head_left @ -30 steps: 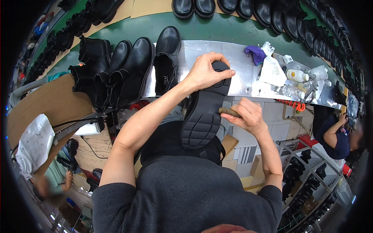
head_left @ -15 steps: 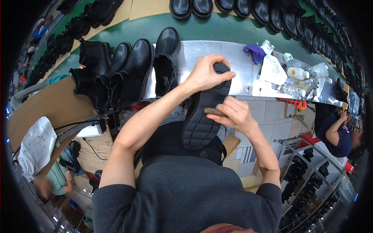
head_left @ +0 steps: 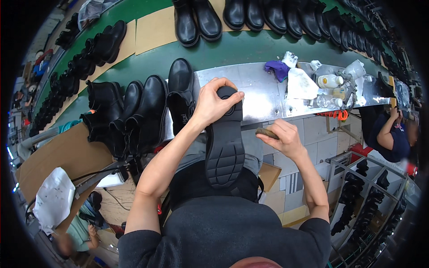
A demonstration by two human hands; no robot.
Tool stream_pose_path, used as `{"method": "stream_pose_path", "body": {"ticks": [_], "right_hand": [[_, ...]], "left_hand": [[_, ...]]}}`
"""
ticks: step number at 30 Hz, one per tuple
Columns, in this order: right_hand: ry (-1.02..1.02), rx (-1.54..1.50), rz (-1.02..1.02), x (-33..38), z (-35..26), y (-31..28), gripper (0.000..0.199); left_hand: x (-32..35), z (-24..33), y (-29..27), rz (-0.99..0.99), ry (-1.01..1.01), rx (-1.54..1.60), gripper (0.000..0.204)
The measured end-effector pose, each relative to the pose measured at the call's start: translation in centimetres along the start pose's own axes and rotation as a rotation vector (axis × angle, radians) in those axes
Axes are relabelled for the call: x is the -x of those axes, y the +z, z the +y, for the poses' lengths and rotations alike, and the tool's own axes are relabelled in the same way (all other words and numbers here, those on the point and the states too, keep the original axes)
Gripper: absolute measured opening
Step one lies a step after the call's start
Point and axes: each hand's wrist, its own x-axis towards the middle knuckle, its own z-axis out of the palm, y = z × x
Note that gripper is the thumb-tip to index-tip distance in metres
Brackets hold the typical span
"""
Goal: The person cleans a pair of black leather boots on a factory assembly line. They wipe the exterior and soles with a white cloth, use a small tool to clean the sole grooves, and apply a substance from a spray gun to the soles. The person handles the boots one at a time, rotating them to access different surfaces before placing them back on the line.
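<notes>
My left hand point(head_left: 214, 103) grips the heel end of a black boot point(head_left: 225, 147), thumb and fingers around it. The boot's ridged sole faces up and its toe end points toward my waist; the upper is mostly hidden. To the right of the sole and apart from it, my right hand point(head_left: 286, 138) is closed on a small brownish-grey stick-like piece point(head_left: 267, 133), whose material I cannot make out. Just left of my left hand stands another black boot point(head_left: 180, 85) on the metal bench top point(head_left: 259, 105).
Several black boots point(head_left: 149, 105) stand on the left of the bench. A purple cloth point(head_left: 278, 69), white cloth point(head_left: 302, 85) and bottles point(head_left: 330, 81) lie on the right. Beyond runs a green conveyor point(head_left: 154, 58) with rows of boots. Co-workers sit at both sides; a shoe rack point(head_left: 357, 196) stands lower right.
My right hand with the stick-like piece has moved off the sole to the right. The boot is turned more upright in my left hand. The whole view has shifted a little.
</notes>
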Motion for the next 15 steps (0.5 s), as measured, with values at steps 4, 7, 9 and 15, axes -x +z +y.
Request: {"method": "stream_pose_path", "body": {"ticks": [4, 7, 9, 15], "right_hand": [[-0.066, -0.16, 0.063, -3.5, -3.7, 1.9, 0.03], [-0.05, -0.181, 0.015, -2.4, -2.2, 2.8, 0.029], [-0.034, -0.088, -0.008, -0.6, -0.2, 1.6, 0.03], [0.573, -0.038, 0.293, 0.1, 8.6, 6.6, 0.022]], "left_hand": [[0.0, 0.5, 1.3, -0.032, -0.006, 0.004, 0.03], [0.8, 0.7, 0.2, -0.004, 0.012, -0.102, 0.028], [0.9, 0.0, -0.8, 0.043, -0.006, -0.002, 0.027], [1.3, 0.3, -2.1, 0.106, -0.033, 0.048, 0.023]]}}
